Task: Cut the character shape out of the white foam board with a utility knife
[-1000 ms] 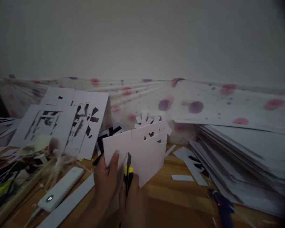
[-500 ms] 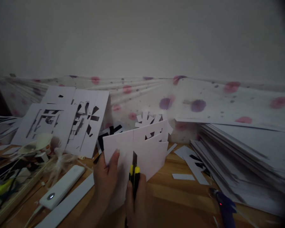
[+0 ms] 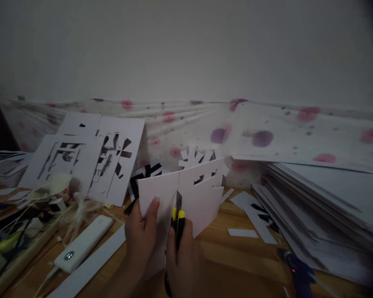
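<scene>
A white foam board [image 3: 202,203] with cut-out openings stands tilted up over the table. My left hand [image 3: 142,231] grips its left part, the thumb lying on the near face. In my right hand [image 3: 185,258] is a black and yellow utility knife [image 3: 178,221], its blade pointing up against the board. The blade tip meets a slit that runs up to the board's top edge. Part of the board's lower edge is hidden behind my hands.
A white power bank [image 3: 83,244] and a long white strip [image 3: 93,265] lie at left, by a cluttered tray [image 3: 27,256]. Cut boards [image 3: 118,161] lean behind. At right are stacked boards [image 3: 313,223], offcuts [image 3: 242,233] and a blue glue gun [image 3: 296,269] with a red light.
The whole view has shifted slightly to the right. The knife blade has risen a little along the slit; my left hand keeps its hold on the board.
</scene>
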The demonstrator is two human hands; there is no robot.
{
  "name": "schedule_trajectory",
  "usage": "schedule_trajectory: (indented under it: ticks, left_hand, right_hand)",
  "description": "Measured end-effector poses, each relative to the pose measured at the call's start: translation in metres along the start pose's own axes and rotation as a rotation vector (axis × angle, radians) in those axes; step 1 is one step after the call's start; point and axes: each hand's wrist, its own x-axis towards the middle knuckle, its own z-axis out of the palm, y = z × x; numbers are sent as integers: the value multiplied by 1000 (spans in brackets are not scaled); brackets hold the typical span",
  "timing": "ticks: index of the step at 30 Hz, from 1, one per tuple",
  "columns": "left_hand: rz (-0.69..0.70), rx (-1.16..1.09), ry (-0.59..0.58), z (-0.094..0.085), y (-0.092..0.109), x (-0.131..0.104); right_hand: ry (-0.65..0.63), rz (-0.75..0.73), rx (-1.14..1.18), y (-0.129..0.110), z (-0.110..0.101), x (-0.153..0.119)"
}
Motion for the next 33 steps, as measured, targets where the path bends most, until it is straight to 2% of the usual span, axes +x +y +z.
schedule_trajectory:
  ticks: [4, 9, 14, 18, 25, 33]
  left_hand:
    - [11, 17, -2, 0, -3, 1]
    - [20, 23, 4, 0, -3, 1]
    - [68, 18, 21, 0, -1, 2]
    - [71, 41, 37, 0, 1, 3]
    - [54, 57, 56, -1, 3, 2]
    - [62, 76, 57, 0, 2, 2]
  right_hand:
    - [-46, -3, 40, 0, 0, 2]
    - [-24, -54, -9, 2, 2, 4]
    - [-83, -20, -170, 4, 5, 2]
    - [-148, -27, -173, 0, -1, 0]
    - [-155, -20, -238, -11, -9, -3]
    - [-167, -27, -214, -4, -1, -9]
